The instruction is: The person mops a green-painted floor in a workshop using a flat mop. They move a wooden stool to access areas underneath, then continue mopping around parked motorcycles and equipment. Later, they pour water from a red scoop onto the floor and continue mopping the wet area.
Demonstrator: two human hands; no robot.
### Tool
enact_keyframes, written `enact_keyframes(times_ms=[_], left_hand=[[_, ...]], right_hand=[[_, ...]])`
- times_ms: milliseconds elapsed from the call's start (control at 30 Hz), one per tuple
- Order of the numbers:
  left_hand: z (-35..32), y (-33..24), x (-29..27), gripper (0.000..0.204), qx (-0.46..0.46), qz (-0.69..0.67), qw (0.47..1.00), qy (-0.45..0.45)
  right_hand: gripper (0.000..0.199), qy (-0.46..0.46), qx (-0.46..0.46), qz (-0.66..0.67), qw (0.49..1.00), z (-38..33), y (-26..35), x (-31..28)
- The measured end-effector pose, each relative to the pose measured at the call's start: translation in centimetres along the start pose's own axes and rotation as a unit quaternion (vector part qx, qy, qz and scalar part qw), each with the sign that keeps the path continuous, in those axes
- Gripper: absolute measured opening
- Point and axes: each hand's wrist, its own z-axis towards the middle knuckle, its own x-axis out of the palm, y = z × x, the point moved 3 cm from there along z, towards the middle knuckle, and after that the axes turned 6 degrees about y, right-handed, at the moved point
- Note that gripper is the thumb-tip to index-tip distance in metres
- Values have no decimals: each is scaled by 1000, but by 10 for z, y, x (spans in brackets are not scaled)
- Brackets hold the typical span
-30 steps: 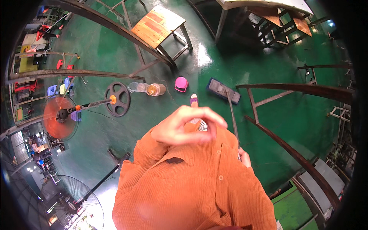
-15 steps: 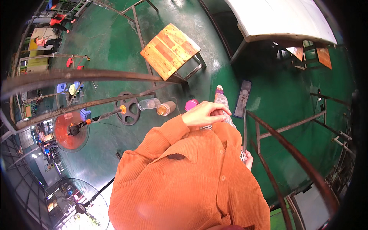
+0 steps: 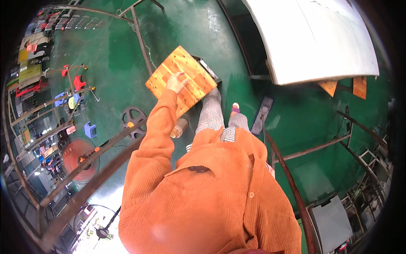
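Reaching outstretched, left hand (image 3: 176, 82) rests on wooden stool (image 3: 182, 80).

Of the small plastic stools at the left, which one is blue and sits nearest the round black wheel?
The blue stool, just left of the black wheel. The red stool stands farther up, and another bluish stool lies farther left.

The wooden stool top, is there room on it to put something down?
Yes. The wooden stool top is bare except where the left hand rests near its left edge; the right half is free. The green floor left of it is open too. Beneath it, the bottle and legs crowd.
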Motion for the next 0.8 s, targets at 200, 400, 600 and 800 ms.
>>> enact_keyframes(times_ms=[200, 400, 600, 800], left_hand=[[114, 102, -40, 38, -115, -2, 987, -108], [161, 204, 4, 106, -395, -95, 890, 205], [193, 169, -11, 115, -375, -105, 885, 257], [289, 89, -74, 109, -248, 17, 940, 233]], right_hand=[[40, -105, 82, 6, 991, 53, 11, 36], [29, -105, 206, -77, 970, 86, 58, 102], [29, -107, 238, 25, 965, 94, 52, 113], [30, -140, 237, 20, 961, 107, 43, 121]])
